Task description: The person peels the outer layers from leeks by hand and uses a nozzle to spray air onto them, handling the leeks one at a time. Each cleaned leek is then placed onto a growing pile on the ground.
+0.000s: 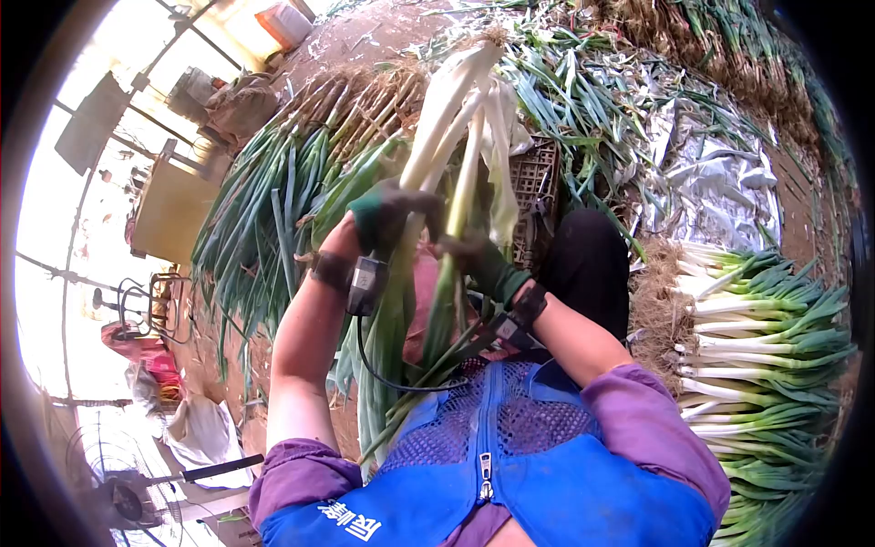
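Observation:
Several thick green onions [437, 123] stand in front of me, white root ends up and green leaves hanging toward my lap. My left hand [392, 214], in a dark green glove, is closed around their stalks. Lower and to the right, my right hand [480, 263], gloved too, is closed on one paler green onion stalk [465, 173]; its fingertips are partly blurred. A loose whitish leaf layer [503, 178] hangs beside that stalk. Each wrist wears a dark band, and a small box [366, 278] with a cable sits at the left one.
A large pile of untrimmed green onions [273, 191] lies ahead to the left. A dark plastic crate [533, 187] stands beyond my knee [588, 273]. Cleaned green onions [756, 365] lie in a row at right. Leaf scraps [574, 100] and silvery sheeting [720, 178] cover the ground; a fan [123, 497] stands lower left.

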Motion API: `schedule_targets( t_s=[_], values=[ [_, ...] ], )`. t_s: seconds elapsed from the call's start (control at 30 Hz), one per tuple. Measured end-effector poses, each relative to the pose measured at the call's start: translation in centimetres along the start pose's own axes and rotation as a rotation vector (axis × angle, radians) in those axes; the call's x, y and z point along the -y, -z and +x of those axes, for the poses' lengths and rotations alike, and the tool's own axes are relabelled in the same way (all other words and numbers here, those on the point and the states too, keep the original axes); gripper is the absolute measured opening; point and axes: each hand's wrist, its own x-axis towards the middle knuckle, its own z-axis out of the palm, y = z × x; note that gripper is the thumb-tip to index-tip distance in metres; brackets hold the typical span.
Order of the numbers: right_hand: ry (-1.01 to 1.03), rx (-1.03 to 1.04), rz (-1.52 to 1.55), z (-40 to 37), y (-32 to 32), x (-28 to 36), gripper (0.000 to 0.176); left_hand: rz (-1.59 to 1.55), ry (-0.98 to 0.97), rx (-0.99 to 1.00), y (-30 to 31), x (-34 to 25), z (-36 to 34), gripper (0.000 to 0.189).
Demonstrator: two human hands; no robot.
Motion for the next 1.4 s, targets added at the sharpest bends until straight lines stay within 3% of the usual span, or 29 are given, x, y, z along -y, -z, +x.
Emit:
schedule_targets(
  t_s=[0.03,0.07,0.1,0.23,0.33,0.43,0.53,0.63,0.7,0.77,0.8,0.93,1.07,1.2,1.27,1.33,1.4],
  values=[
    [-0.022,0.072,-0.125,-0.9,-1.1,1.9,0.032,-0.069,0.116,-0.007,-0.2,-0.8,0.0,0.038],
    [0.072,0.089,0.02,-2.4,-3.2,3.8,0.035,-0.139,0.232,-0.022,-0.5,-1.6,-0.1,0.042],
    [0.166,0.104,0.166,-3.4,-4.7,4.7,0.04,-0.167,0.195,-0.025,-0.7,-2.6,-0.7,0.045],
    [0.462,0.223,0.209,-3.3,-6.4,4.9,0.04,-0.23,0.06,0.02,-0.2,-3.6,-2.2,0.055],
    [0.319,0.28,-0.189,-3.9,-7.4,5.5,0.044,-0.264,0.059,0.062,0.3,-3.3,-2.5,0.054],
    [0.448,0.277,-0.603,-4.5,-7.9,3.9,0.047,-0.148,0.191,0.157,1.6,-2.9,-2.0,0.054],
    [0.401,0.32,-0.542,-7.0,-7.0,5.4,0.044,-0.257,0.181,0.175,0.4,-1.2,-2.6,0.055],
    [0.471,0.175,-0.619,-7.8,-2.8,8.7,0.038,-0.326,0.146,0.174,0.0,-1.1,-4.6,0.054],
    [0.972,-0.372,-0.681,-8.2,-0.2,13.3,0.035,-0.305,0.129,0.154,0.6,-0.6,-5.6,0.052],
    [0.75,-0.308,-0.41,-6.0,5.7,16.4,0.056,-0.358,0.138,0.142,0.7,-0.2,-6.5,0.058],
    [0.638,-0.38,-0.299,-6.5,6.4,18.8,0.073,-0.39,0.131,0.157,0.7,0.6,-6.6,0.06],
    [0.635,-0.317,-0.064,-0.8,10.1,20.9,0.073,-0.449,0.123,0.229,0.1,-1.7,-8.0,0.068],
    [0.91,-0.319,-0.536,3.6,9.1,17.4,0.041,-0.402,0.109,0.28,0.0,-3.8,-9.0,0.069],
    [0.801,-0.025,-0.688,-1.6,6.1,15.8,0.025,-0.461,0.127,0.202,0.9,-3.0,-9.0,0.071],
    [0.698,0.137,-0.575,-2.8,3.8,15.9,0.03,-0.491,0.123,0.196,1.2,-2.2,-8.9,0.069],
    [0.574,0.291,-0.38,-3.2,0.3,16.4,0.047,-0.52,0.114,0.253,0.9,-1.7,-8.4,0.068],
    [0.546,0.375,-0.383,-4.1,-0.2,17.3,0.054,-0.543,0.143,0.343,0.1,-1.8,-8.0,0.067]
  ],
)
